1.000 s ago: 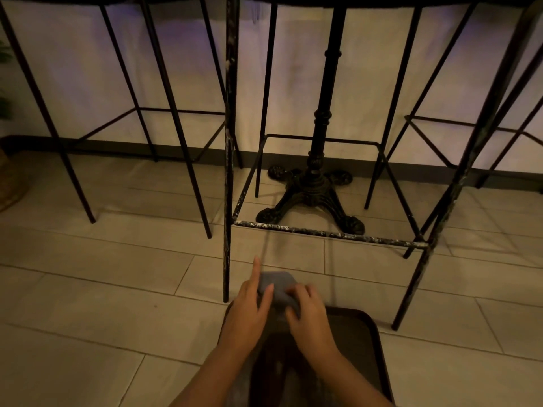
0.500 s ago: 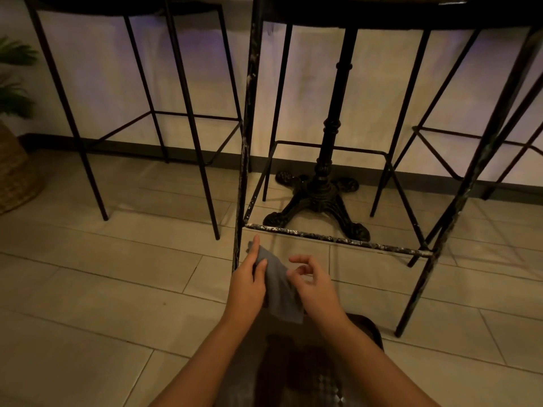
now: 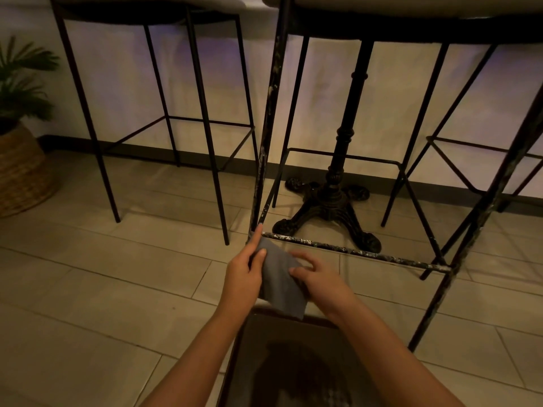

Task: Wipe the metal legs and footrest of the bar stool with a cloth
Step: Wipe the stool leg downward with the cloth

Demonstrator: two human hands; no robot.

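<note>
I see my left hand point(image 3: 245, 273) and right hand point(image 3: 318, 279) both pinching the grey cloth point(image 3: 279, 279) just below the stool's footrest point(image 3: 352, 251), whose seat runs out of frame, no writing legible.

Pretty sure I'm looking at a bar or café here, not somebody's home. There's a row of tall black metal stools point(image 3: 152, 113) with footrests lined up along a pale wall point(image 3: 382, 113), and between them an ornate cast-iron pedestal base point(image 3: 329, 207), the kind you get under pub tables. Floor's long wood-look tile point(image 3: 88, 289), there's a potted palm point(image 3: 20, 80) in a woven basket point(image 3: 20, 174) off to the left, and the lighting is dim with a purplish glow on the wall.
</note>
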